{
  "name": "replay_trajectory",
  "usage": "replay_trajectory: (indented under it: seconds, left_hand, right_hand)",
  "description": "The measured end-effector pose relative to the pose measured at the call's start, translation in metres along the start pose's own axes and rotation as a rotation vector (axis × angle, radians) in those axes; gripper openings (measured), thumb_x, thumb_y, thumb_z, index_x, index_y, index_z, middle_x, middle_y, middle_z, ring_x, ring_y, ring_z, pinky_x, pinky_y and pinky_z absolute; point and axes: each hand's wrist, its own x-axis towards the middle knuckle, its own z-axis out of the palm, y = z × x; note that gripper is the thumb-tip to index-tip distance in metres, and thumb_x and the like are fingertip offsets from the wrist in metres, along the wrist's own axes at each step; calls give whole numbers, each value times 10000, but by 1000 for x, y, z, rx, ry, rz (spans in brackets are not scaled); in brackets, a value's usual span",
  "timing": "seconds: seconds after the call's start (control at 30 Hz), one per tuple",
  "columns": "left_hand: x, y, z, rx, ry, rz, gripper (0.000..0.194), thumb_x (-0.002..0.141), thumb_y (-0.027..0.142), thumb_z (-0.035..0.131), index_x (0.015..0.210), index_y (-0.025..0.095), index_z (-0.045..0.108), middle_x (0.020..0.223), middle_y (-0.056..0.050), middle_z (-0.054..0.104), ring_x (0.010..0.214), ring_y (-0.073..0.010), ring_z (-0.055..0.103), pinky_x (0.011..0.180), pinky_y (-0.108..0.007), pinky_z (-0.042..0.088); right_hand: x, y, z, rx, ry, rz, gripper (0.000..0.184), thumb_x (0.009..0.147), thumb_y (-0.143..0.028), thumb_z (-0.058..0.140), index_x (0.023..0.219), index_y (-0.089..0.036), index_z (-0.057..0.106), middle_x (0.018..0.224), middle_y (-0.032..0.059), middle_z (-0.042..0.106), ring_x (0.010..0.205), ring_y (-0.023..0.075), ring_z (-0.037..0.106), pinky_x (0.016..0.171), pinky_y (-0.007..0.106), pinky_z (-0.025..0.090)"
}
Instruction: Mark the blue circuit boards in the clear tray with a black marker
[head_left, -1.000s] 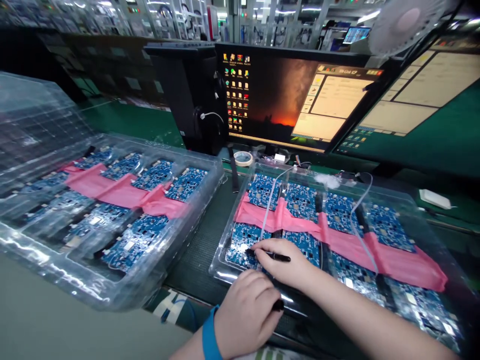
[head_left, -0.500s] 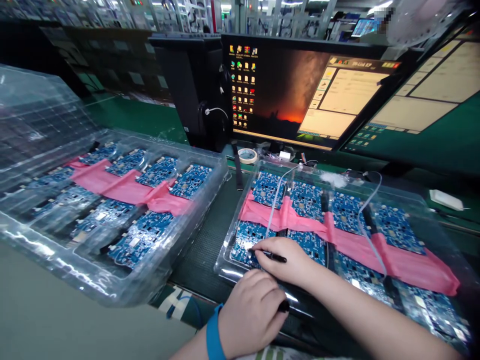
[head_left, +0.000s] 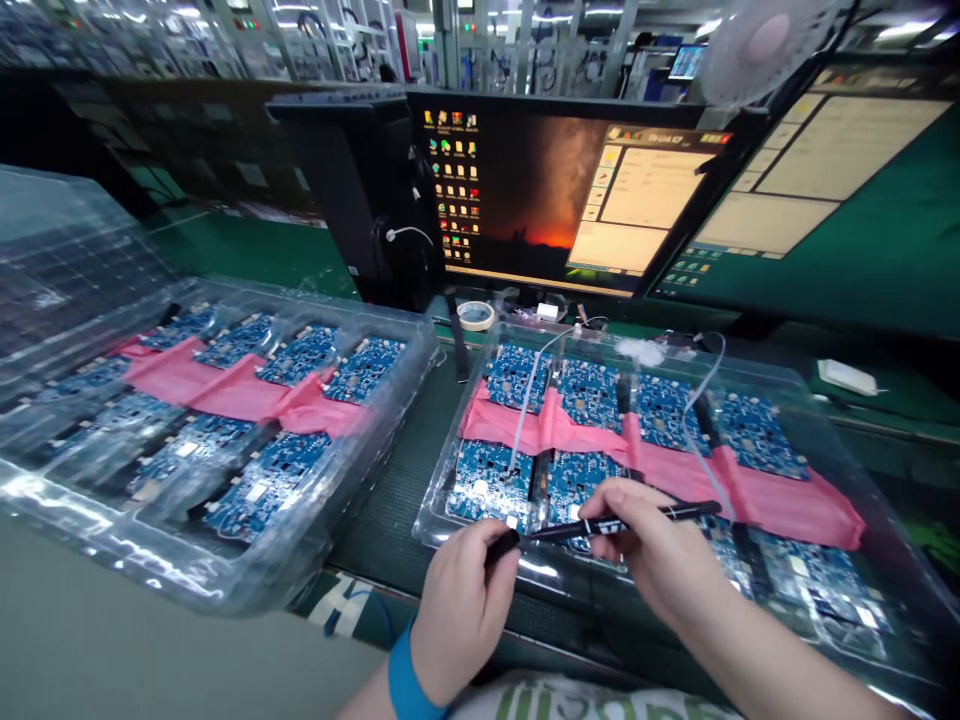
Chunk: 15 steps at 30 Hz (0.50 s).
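Note:
My right hand (head_left: 645, 545) grips a slim black marker pen (head_left: 622, 523) above the front of a clear plastic tray (head_left: 439, 525), with the pen lying across the boards. My left hand (head_left: 461, 600) pinches a black pen cap (head_left: 502, 546) right by the pen's tip, and a blue wristband (head_left: 405, 670) circles that wrist. Both hands hover over the tray's front edge. Nearest to them are blue circuit boards (head_left: 487, 485) in the tray's compartments, held down by pink tape (head_left: 551, 425). My right hand hides part of a front-row board.
To the left, a second clear tray (head_left: 150, 555) holds more blue boards under pink tape, with stacked clear lids (head_left: 67, 270) beyond it. Behind stand a computer monitor (head_left: 525, 190), a masking tape roll (head_left: 476, 316), a white adapter (head_left: 847, 377) and a fan (head_left: 765, 50).
My right hand has lifted the marker off the front-left board and moved right. My left hand has moved up and left, bringing the cap beside the pen's tip.

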Motion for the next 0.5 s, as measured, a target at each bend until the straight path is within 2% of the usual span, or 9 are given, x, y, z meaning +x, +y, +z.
replay_trajectory:
  seconds: [0.17, 0.37, 0.43, 0.5]
  left_hand:
    - [1, 15, -4, -11, -15, 75, 183, 822, 203, 444, 1005, 211, 453, 888, -43, 595, 809, -176, 569, 702, -297, 466]
    - [4, 36, -13, -47, -112, 272, 226, 802, 207, 477, 1027, 232, 485, 873, -30, 606, 785, -168, 571, 709, -286, 457]
    - [5, 45, -15, -120, -141, 275, 223, 800, 205, 464, 1019, 234, 495, 884, -33, 610, 790, -168, 573, 708, -279, 457]
    - [7, 53, -16, -252, -232, 226, 167, 796, 200, 453, 949, 229, 513, 845, -22, 619, 753, -155, 578, 680, -256, 460]
  right_hand:
    - [-12, 0, -3, -38, -61, 10, 343, 737, -465, 548, 665, -132, 592, 532, 15, 523, 475, 106, 479, 434, 183, 347]
    - [-32, 0, -5, -199, -254, -95, 289, 817, -421, 470, 779, -155, 576, 651, -1, 527, 561, 111, 518, 517, 194, 396]
    - [-39, 7, -7, -163, -292, -140, 312, 847, -441, 412, 893, -172, 565, 667, -7, 504, 557, 111, 516, 510, 198, 401]
    - [-45, 18, -11, -130, -353, -248, 385, 881, -464, 309, 986, -182, 549, 639, -3, 491, 534, 118, 510, 491, 207, 408]
